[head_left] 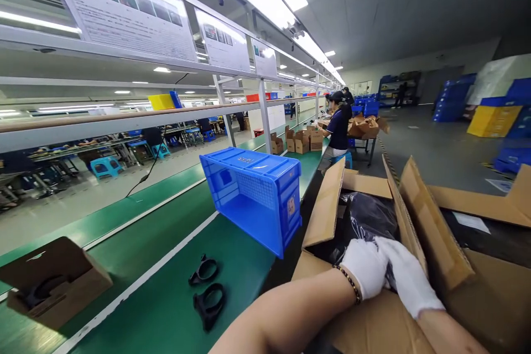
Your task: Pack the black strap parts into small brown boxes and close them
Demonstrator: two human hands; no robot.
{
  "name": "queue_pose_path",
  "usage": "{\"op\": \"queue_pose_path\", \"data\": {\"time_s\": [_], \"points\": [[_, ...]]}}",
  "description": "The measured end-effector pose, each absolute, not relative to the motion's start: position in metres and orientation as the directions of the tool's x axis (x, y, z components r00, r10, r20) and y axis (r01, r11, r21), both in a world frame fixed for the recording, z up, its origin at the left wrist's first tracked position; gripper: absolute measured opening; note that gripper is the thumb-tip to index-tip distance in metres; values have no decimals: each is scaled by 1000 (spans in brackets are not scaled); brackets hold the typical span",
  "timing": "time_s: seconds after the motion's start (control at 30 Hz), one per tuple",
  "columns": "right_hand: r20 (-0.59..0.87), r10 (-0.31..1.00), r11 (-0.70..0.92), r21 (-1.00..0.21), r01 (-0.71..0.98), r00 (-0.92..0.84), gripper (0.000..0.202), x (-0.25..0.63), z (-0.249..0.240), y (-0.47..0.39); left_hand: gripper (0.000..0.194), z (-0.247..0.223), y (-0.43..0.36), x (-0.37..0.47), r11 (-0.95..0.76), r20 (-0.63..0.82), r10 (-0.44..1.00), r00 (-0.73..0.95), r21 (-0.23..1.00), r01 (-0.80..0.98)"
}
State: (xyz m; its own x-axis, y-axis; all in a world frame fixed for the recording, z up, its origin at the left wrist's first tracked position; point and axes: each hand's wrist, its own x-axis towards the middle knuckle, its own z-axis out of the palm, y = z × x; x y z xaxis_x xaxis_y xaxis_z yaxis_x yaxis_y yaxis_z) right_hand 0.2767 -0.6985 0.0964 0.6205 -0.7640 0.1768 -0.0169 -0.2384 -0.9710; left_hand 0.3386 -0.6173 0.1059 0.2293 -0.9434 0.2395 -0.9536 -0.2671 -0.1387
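Note:
My left hand (pixel 364 266) and my right hand (pixel 409 275), both in white gloves, are close together over an open cardboard box (pixel 326 207) at my right. Their fingers are closed on a black plastic bag (pixel 369 214) that lies inside the box. The fingertips are partly hidden, and the bag's contents do not show. A beaded bracelet circles my left wrist. Left of the box, two black ring-shaped clamp-like parts (pixel 211 300) lie on the green work surface (pixel 160 293).
A blue plastic crate (pixel 249 163) lies on its side on the line ahead. A small open carton (pixel 62 293) with a black part inside stands at left. Another open box (pixel 481 265) is at right. A co-worker (pixel 339 127) sits farther along, near several small cartons (pixel 302 141).

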Motion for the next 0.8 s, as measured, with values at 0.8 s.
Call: {"op": "queue_pose_path", "data": {"time_s": [0.8], "points": [[33, -676, -80, -996, -29, 736, 67, 256, 47, -703, 23, 184, -655, 380, -398, 290, -809, 511, 369, -840]]}}
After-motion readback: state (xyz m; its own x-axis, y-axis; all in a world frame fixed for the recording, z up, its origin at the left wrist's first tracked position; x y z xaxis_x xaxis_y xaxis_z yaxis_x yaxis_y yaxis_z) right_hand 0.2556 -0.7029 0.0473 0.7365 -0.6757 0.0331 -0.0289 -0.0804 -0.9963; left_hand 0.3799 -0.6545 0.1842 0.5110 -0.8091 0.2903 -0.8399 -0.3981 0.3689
